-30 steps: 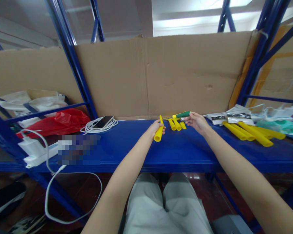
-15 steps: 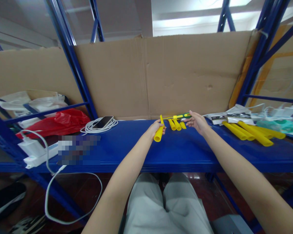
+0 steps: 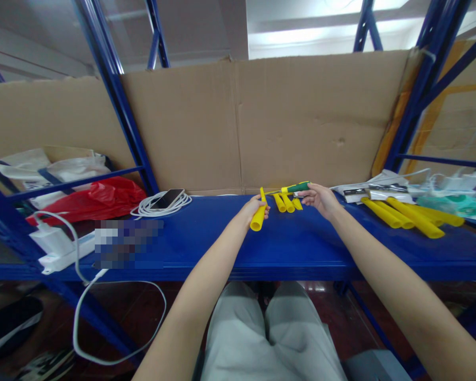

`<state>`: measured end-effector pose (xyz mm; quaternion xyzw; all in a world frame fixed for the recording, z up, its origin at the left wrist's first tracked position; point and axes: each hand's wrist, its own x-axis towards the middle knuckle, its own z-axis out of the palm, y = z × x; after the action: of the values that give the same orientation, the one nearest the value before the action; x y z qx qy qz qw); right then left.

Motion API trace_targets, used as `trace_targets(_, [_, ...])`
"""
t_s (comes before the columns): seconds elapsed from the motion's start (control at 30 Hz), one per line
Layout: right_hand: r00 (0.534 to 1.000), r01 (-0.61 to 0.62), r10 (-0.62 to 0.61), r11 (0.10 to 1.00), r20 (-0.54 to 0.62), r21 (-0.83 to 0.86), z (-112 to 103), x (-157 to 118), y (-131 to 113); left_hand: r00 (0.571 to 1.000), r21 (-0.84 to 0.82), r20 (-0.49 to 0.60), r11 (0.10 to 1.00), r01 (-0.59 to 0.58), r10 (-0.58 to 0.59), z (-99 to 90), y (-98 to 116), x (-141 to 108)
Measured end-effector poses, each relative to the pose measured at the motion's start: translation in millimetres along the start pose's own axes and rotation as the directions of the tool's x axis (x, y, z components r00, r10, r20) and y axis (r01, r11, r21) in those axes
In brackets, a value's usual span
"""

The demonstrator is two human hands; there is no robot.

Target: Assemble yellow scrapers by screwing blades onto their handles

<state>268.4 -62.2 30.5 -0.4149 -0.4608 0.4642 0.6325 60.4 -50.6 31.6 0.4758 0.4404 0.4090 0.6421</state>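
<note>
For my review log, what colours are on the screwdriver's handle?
The handle is green and yellow, best seen in the head view.

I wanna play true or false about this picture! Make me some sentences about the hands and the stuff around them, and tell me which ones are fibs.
1. The left hand holds a yellow tube. True.
2. The other hand holds a spoon. False: the right hand holds a green-and-yellow screwdriver.
3. A phone lies on a coil of white cable. True.
4. Nothing red shows anywhere. False: a red plastic bag lies on the left side.
5. A cardboard panel stands at the back of the blue shelf. True.
</note>
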Motion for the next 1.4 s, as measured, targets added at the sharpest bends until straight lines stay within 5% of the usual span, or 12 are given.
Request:
trace_targets(0.5, [0.968,-0.228,0.205,0.959,-0.141,-0.168,4.5,-5.8,-2.4,1.0,0.01,-0.01,1.0,-0.008,0.009,1.2,-0.7,-1.0])
trace_targets(0.8, [0.98,-0.133,0.106,0.979,-0.17,-0.156,0.0,-0.7,3.8,1.0,0.002,-0.005,1.0,-0.014,0.014,0.4,-2.0,0.9])
trace_targets(1.07, [0.999,-0.013,0.009,0.996,-0.041,-0.088,0.9,-1.9,1.7,1.0,0.006,0.001,1.0,-0.002,0.002,-0.6,-1.0,2.4])
trace_targets(1.4, [0.995,-0.073,0.06,0.982,-0.079,-0.174,2.1,-3.5,1.4,1.0,0.009,-0.005,1.0,0.003,-0.003,-0.5,-2.2,3.8])
